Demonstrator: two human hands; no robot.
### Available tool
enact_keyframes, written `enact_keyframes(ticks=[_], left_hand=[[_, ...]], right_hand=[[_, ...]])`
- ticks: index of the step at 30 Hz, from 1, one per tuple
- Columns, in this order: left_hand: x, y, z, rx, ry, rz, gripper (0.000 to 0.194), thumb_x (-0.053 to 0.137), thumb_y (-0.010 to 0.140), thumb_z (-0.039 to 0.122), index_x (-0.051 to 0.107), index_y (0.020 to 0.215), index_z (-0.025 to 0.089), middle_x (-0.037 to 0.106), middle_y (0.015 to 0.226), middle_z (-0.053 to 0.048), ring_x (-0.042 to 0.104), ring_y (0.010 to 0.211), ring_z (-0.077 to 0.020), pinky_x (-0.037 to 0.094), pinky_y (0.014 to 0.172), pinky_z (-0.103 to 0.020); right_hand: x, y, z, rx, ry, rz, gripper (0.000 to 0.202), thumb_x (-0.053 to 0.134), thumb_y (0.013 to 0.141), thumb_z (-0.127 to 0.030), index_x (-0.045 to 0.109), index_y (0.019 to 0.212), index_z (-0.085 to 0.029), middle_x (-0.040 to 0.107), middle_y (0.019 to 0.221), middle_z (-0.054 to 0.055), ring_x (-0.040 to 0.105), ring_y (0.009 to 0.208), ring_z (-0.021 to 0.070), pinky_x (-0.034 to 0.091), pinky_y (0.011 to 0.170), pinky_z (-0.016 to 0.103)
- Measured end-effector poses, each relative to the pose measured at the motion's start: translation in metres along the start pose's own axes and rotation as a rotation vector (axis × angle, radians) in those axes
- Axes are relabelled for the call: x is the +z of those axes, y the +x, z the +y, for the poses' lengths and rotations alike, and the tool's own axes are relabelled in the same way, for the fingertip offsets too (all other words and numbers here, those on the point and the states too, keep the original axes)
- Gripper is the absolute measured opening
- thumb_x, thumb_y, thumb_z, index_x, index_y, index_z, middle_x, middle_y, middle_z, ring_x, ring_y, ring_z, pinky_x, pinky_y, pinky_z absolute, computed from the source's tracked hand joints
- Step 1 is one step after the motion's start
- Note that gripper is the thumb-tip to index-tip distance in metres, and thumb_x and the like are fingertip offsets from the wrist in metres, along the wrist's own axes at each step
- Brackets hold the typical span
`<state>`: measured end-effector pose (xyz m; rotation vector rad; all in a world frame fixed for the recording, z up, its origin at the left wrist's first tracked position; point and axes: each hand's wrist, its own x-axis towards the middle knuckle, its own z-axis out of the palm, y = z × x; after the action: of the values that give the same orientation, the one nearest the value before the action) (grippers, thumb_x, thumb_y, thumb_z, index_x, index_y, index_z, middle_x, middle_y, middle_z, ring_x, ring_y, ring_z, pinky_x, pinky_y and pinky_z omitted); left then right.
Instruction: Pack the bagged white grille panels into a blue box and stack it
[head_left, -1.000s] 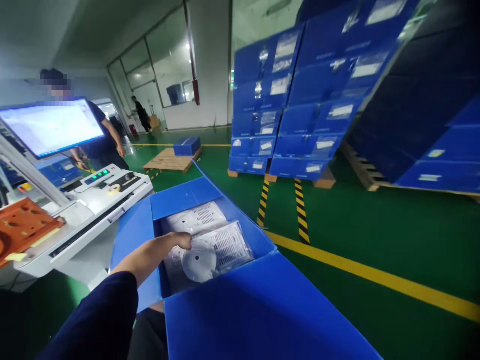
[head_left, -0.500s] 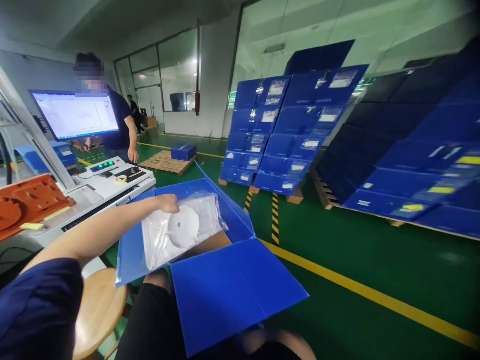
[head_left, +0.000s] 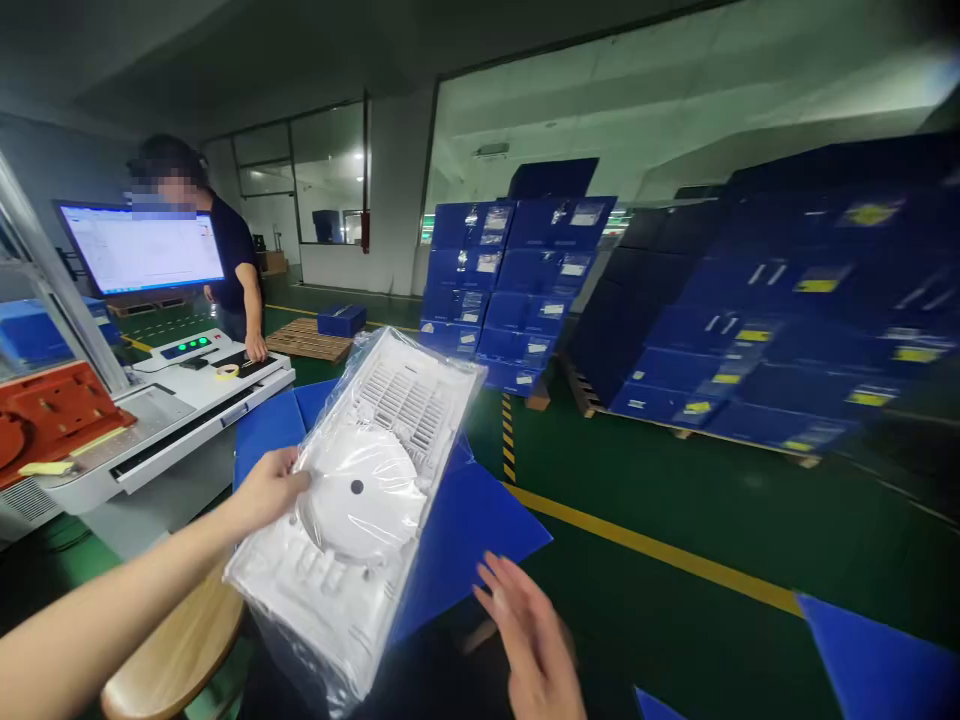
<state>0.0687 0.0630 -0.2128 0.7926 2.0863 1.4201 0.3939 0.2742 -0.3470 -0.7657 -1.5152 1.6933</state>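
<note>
A white plastic panel (head_left: 409, 400) with a vent grille and a round recess, wrapped in a clear bag, is tilted up in front of me. My left hand (head_left: 271, 488) grips its left edge, thumb over the rim of the round part. To the lower right of the panel, my right hand (head_left: 529, 635) is held apart from it, fingers extended and nothing in them. Behind the panel stands an open blue box (head_left: 480, 530), its inside mostly hidden.
A wooden stool (head_left: 176, 640) is at lower left. Beyond it are a white machine (head_left: 247, 405), a monitor (head_left: 146, 250) and a standing person (head_left: 236, 260). Stacked blue boxes (head_left: 555, 290) stand on pallets. Blue flaps (head_left: 885, 655) show at lower right.
The bagged panel has come up out of the blue box toward me in my left hand. My right hand has come into view at the lower right. The view has shifted.
</note>
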Motion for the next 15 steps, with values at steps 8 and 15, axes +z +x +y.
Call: enact_keyframes(ticks=[8,15], left_hand=[[0.077,-0.077,0.006,-0.031,-0.498,0.085,0.029,0.082,0.072,0.038,0.073,0.095,0.021,0.082,0.094,-0.008,0.078,0.09,-0.0313,0.062,0.081,-0.039],[0.091,-0.109,0.007,-0.014,-0.682,-0.022,0.038,0.093,0.082,0.051,0.08,0.107,0.024,0.084,0.106,-0.009,0.079,0.101,-0.0343,0.065,0.09,-0.045]], right_hand=[[0.054,-0.003,-0.076,0.148,0.286,-0.16,0.073,0.092,0.088,-0.062,0.07,0.149,-0.027,0.074,0.145,0.013,0.068,0.136,0.0391,0.059,0.115,0.053],[0.049,-0.043,-0.125,0.13,0.21,-0.121,0.071,0.089,0.092,-0.052,0.065,0.155,-0.03,0.069,0.153,0.011,0.064,0.141,0.0398,0.06,0.114,0.052]])
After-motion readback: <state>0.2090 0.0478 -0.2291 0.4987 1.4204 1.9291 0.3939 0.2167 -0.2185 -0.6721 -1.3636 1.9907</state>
